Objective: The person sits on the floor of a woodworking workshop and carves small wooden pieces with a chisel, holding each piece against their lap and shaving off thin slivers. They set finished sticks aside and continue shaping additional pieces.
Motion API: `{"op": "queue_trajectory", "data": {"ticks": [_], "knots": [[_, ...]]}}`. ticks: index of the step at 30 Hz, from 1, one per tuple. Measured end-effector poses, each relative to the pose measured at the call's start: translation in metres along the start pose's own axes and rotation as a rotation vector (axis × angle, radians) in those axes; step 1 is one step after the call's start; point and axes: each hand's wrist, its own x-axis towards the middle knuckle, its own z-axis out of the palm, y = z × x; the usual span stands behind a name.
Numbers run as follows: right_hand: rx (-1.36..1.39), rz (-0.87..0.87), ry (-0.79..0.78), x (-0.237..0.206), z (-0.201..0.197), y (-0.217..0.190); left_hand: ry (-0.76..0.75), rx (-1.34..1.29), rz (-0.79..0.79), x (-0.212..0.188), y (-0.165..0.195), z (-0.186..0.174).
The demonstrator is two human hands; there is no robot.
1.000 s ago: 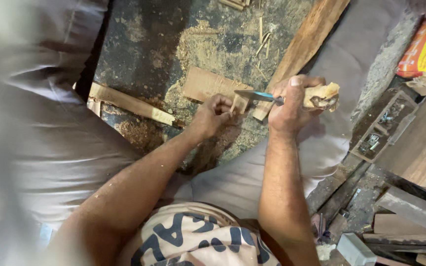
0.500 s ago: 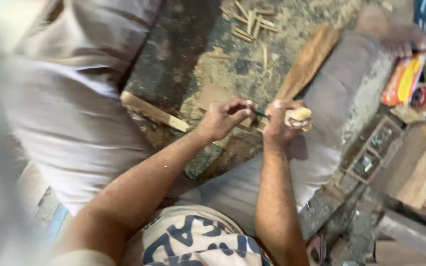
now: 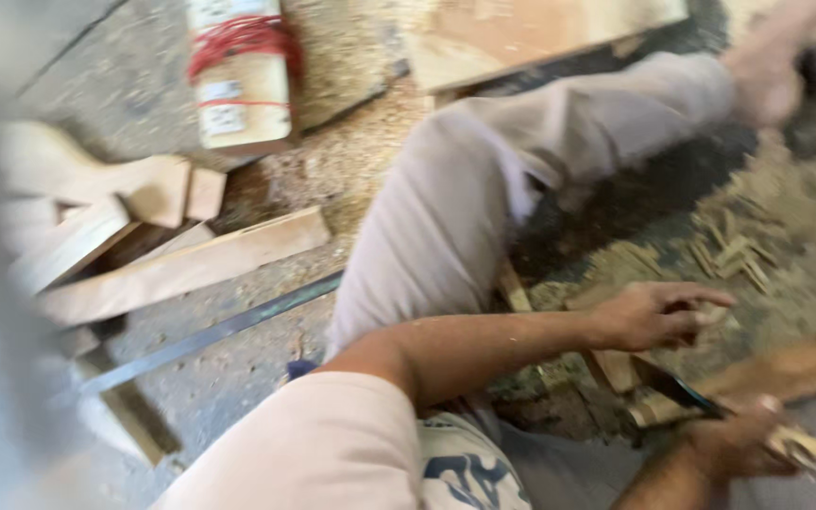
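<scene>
My left hand (image 3: 658,316) hovers over the sawdust-strewn floor, its fingers curled round what looks like a small wooden block (image 3: 703,314). Lower right, my right hand (image 3: 734,442) is closed on a pale carved piece of wood (image 3: 807,449). A blue-handled blade tool (image 3: 684,394) sticks out of that fist, pointing up and left at a small wood offcut (image 3: 654,411). The two hands are a short way apart. The picture is blurred by motion.
My leg in grey trousers (image 3: 455,208) stretches across the middle to a foot (image 3: 767,76) at top right. Wooden planks (image 3: 181,269) and a dark metal strip (image 3: 210,335) lie left. A box bound with red cord (image 3: 238,76) stands at the top. Wood chips (image 3: 734,250) litter the right.
The view has swung sharply left and tilted, so the hands now sit at the lower right. My left hand has drawn away from the blade tool.
</scene>
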Motion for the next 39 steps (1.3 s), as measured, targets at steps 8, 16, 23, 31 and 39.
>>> {"op": "queue_trajectory", "data": {"ticks": [8, 16, 23, 31, 39], "knots": [[-0.096, -0.014, 0.004, 0.018, 0.027, 0.004, 0.24, -0.328, 0.264, 0.02, 0.081, -0.07], [-0.074, -0.047, -0.011, 0.03, 0.007, 0.014, 0.478, -0.529, 0.4, -0.01, 0.14, -0.185], [-0.122, -0.035, -0.058, 0.001, 0.029, -0.001, 0.696, -0.469, 0.606, -0.067, 0.144, -0.261], [-0.004, -0.107, -0.204, 0.013, 0.041, -0.008, 0.62, -0.294, 0.443, -0.089, 0.162, -0.229], [0.192, -0.248, -0.215, -0.068, -0.012, 0.017, 0.222, 0.21, -0.286, -0.053, 0.132, -0.057]]}}
